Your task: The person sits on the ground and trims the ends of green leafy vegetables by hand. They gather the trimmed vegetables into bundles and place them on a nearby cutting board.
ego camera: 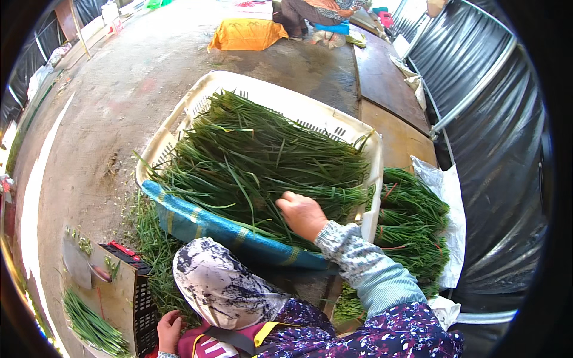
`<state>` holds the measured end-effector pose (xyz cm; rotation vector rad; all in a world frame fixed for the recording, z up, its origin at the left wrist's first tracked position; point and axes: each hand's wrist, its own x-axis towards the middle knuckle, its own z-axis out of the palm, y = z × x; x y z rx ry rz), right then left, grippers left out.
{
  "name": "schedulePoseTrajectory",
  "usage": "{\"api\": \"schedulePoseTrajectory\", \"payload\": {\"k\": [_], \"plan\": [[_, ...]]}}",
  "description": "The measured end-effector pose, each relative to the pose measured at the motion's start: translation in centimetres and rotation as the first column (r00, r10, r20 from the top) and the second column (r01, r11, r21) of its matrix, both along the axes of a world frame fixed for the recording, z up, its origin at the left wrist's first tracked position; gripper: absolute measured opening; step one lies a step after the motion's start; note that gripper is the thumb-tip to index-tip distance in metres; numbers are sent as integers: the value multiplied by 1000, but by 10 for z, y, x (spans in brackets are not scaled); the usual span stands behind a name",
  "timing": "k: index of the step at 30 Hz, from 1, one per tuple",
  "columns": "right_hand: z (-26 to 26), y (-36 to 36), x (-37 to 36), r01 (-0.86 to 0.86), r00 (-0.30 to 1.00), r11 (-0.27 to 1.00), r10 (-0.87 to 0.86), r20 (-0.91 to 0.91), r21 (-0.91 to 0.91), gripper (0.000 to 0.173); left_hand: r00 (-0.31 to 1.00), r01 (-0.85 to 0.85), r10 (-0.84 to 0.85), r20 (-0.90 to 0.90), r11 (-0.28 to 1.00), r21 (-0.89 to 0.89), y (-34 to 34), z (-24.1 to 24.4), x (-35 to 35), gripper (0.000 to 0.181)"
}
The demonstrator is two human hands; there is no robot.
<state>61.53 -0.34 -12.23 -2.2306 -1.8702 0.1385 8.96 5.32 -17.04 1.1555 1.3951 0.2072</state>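
My right hand [302, 215] is over the near right part of a large white plastic basket [376, 183], its fingers curled at the long green leaves, likely chives [277, 152]. Whether it grips any leaves is unclear. Blue woven cloth [192, 219] covers the basket's near rim. My left hand [169, 332] is low in the view, beside a maroon cloth item, fingers partly bent, with nothing visible in it. Left of it, a board [100, 304] on a black crate carries a cleaver [77, 264] and a small bunch of green stalks [94, 324].
Bundles of greens with red ties [414, 219] lie on white sheeting [454, 232] right of the basket. Loose leaves [156, 259] cover the floor at its left. Black plastic sheeting [497, 179] lines the right wall. Another person [309, 13] sits beyond, by an orange cloth [248, 34].
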Motion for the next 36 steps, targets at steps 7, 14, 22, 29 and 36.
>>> {"api": "schedulePoseTrajectory", "payload": {"k": [7, 14, 22, 29, 36], "plan": [[-69, 68, -10, -297, 896, 954, 270, 353, 24, 11, 999, 40, -43, 20, 993, 109, 4, 11, 5, 30], [-70, 73, -4, -168, 926, 986, 163, 341, -14, 19, 1000, -12, 13, -6, 999, 43, -8, -3, -10, 31], [-56, 36, 28, 131, 946, 991, -135, -296, -30, 60, 996, -93, 93, -9, 995, -24, -8, 9, 2, 30], [-57, 11, 37, 287, 660, 956, -242, -711, -59, 54, 999, -41, 42, -13, 999, 13, -6, 2, 0, 29], [-48, 12, 40, 343, 16, 934, -114, -993, -102, 37, 998, -65, 65, 28, 998, 3, -7, -5, -5, 30]]}}
